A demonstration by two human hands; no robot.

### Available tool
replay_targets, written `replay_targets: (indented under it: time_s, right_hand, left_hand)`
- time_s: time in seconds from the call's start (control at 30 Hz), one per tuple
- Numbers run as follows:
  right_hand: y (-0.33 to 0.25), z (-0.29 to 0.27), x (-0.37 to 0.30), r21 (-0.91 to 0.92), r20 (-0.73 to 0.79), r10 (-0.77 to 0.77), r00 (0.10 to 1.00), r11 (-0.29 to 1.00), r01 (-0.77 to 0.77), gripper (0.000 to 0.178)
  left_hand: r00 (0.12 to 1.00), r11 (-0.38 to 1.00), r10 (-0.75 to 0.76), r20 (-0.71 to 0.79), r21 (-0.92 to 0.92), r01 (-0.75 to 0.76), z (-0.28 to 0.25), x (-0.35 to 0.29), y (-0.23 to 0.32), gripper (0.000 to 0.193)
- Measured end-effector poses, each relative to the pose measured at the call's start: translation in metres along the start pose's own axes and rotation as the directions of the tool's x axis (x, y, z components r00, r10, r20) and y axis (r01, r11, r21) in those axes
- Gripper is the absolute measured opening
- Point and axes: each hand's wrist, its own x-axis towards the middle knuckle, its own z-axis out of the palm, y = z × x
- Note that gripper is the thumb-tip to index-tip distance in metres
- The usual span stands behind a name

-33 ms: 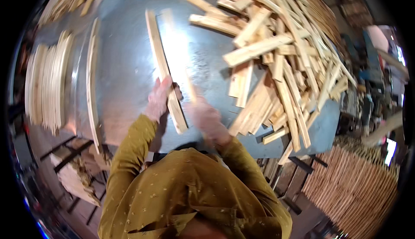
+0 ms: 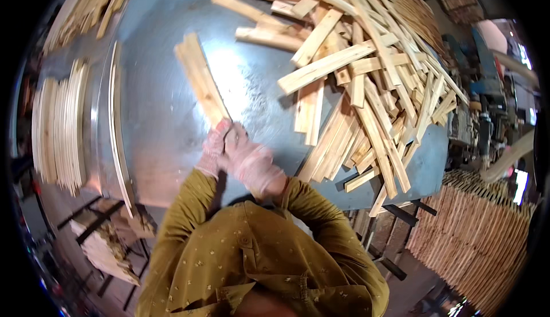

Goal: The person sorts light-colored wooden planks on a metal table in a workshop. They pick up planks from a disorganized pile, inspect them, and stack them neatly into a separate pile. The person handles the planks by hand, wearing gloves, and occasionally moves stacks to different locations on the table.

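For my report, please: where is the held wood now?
In the head view, the held wood is left of centre over the table, left of the jumbled pile, its near end at the left hand and right hand.

A pale yellow, long, flat wooden strip (image 2: 189,70) and a second pale yellow, long, flat wooden strip (image 2: 202,71) lie side by side as a pair, toward 10 o'clock from the centre of the view. Both point their far ends to 11 o'clock, where those ends sit slightly staggered. Their faces show light grain with warmer brown tones. The near ends, toward 5 o'clock, are hidden.
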Motion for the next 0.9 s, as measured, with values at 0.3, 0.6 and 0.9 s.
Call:
replay_targets:
  time_s: [0.3,0.6,0.9]
  right_hand:
    - [0.330,-0.249,0.108,-0.235,-0.646,0.546,0.533,0.522,-0.820,0.100]
    - [0.154,-0.165,0.022,0.207,-0.540,0.543,0.643,0.826,-0.524,0.049]
    - [0.090,-0.117,-0.012,-0.089,-0.460,-0.285,0.841,0.957,0.275,0.033]
  left_hand:
    - [0.997,0.981,0.015,-0.080,0.193,0.001,0.032,-0.003,0.010,0.029]
    - [0.969,0.929,0.244,0.021,0.282,-0.240,0.034,0.000,-0.001,0.037]
    - [1.000,0.982,0.021,-0.017,0.187,-0.018,0.093,-0.012,-0.003,0.025]
